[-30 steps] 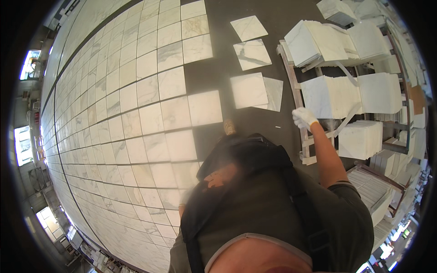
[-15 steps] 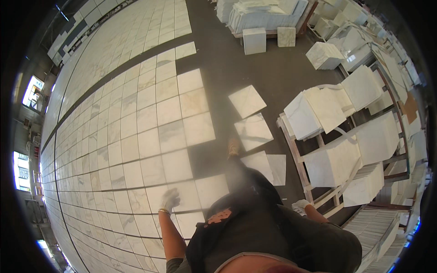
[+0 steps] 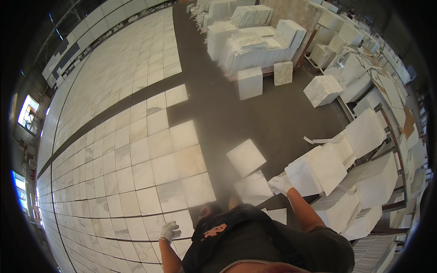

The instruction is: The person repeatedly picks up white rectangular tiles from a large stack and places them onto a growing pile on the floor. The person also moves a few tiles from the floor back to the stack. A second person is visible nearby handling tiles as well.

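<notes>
Lower left, the left hand [image 3: 170, 231] is loosely spread over floor tiles [image 3: 152, 226]; lower right, the right hand [image 3: 280, 184], grip unclear, is beside 1 veined tile [image 3: 251, 188].

Two gloved hands [image 3: 170, 231] [image 3: 280, 184], two bare forearms [image 3: 169, 256] [image 3: 304, 211], at least three loose floor tiles [image 3: 246, 158] [image 3: 253, 189] [image 3: 278, 215]
</notes>
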Tool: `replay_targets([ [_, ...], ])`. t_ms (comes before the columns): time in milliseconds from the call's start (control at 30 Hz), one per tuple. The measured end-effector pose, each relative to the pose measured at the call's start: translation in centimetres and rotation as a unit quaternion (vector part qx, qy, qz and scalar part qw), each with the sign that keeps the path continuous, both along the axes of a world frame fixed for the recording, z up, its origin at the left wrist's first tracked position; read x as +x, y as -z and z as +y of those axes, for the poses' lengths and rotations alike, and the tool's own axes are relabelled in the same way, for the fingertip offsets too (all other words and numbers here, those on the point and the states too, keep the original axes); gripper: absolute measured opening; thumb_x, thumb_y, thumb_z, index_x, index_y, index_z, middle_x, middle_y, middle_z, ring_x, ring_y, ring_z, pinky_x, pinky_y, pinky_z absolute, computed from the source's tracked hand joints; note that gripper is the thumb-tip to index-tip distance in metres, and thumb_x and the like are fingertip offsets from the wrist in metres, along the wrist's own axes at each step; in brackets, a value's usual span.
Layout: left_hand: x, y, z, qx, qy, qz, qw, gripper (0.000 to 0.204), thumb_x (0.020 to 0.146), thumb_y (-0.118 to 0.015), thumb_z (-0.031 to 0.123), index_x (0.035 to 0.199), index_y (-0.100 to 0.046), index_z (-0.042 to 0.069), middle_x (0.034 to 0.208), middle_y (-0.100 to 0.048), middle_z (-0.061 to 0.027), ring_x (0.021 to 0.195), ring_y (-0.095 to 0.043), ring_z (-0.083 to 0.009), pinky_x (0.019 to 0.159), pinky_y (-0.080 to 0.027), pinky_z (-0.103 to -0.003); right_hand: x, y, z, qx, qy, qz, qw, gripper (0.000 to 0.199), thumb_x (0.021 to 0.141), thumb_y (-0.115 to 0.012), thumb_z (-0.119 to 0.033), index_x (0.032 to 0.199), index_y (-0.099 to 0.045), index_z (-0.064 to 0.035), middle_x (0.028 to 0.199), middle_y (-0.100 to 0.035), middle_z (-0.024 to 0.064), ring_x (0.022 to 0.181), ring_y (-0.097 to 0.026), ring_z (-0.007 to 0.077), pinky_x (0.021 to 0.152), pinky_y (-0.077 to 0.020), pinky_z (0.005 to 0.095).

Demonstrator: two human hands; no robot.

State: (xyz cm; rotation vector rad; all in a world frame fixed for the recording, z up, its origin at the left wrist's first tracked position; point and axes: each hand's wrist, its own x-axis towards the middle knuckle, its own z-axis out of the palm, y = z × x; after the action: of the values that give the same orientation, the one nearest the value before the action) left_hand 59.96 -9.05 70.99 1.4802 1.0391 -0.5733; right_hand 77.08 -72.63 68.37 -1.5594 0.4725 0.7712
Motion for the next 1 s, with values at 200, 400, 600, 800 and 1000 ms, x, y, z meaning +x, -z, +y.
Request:
replay_targets([
  [200, -2.6, 4.0, 5.6, 0.011, -0.059, 0.18, 0.982, 0.049, 0.1, -0.065, 0.027, 0.137, -0.056, -0.002, 0.122, -0.068, -0.0267, 0.088, -0.074, -0.0438, 0.068, -0.064, -0.055, 5.6, 5.8, 0.3, -0.186, -0.148, -0.256, 0.937, 0.017, 0.093, -0.067, -0.024, 0.088, -0.066, -0.0075, 0.074, -0.062, 0.0016, 0.06, -0.059, 0.0123, 0.051, -0.0447, 0.0277],
  [400, 14.5, 6.1, 12.6, 0.052, -0.068, 0.173, 0.981, 0.044, 0.099, -0.065, 0.024, 0.135, -0.058, -0.001, 0.116, -0.07, -0.0255, 0.086, -0.073, -0.0439, 0.067, -0.064, -0.058, 14.8, 14.1, 3.9, -0.259, -0.406, -0.176, 0.859, 0.025, 0.088, -0.054, -0.025, 0.085, -0.068, -0.004, 0.071, -0.07, 0.0143, 0.061, -0.069, 0.0268, 0.058, -0.0536, 0.0441],
  [600, 47.6, 6.0, 14.3, 0.025, 0.108, 0.028, 0.993, 0.051, 0.098, -0.065, 0.03, 0.138, -0.055, 0.0, 0.118, -0.068, -0.0241, 0.086, -0.073, -0.0431, 0.068, -0.064, -0.053, 25.4, 13.4, 1.9, -0.335, -0.358, -0.088, 0.867, 0.014, 0.084, -0.063, -0.017, 0.083, -0.069, -0.0041, 0.072, -0.071, 0.0146, 0.065, -0.073, 0.0308, 0.057, -0.0569, 0.044],
  [800, 80.0, -1.7, 2.7, 0.023, 0.272, -0.114, 0.955, 0.044, 0.092, -0.068, 0.02, 0.13, -0.063, -0.001, 0.08, -0.054, -0.001, 0.06, -0.055, -0.0122, 0.047, -0.041, -0.028, 32.8, 10.1, 2.9, -0.185, -0.015, 0.152, 0.971, 0.018, 0.093, -0.062, -0.018, 0.078, -0.062, -0.0078, 0.066, -0.06, 0.0051, 0.06, -0.063, 0.022, 0.052, -0.0486, 0.0395],
  [1000, 95.8, -5.2, -5.9, -0.087, 0.305, -0.237, 0.918, 0.055, 0.094, -0.071, 0.024, 0.139, -0.057, -0.004, 0.097, -0.065, -0.0027, 0.072, -0.058, -0.0107, 0.064, -0.051, -0.028, 43.5, 9.8, 5.4, 0.06, 0.126, 0.375, 0.916, 0.034, 0.095, -0.058, -0.013, 0.066, -0.041, -0.014, 0.057, -0.033, -0.0022, 0.046, -0.033, 0.0118, 0.043, -0.023, 0.0316],
])
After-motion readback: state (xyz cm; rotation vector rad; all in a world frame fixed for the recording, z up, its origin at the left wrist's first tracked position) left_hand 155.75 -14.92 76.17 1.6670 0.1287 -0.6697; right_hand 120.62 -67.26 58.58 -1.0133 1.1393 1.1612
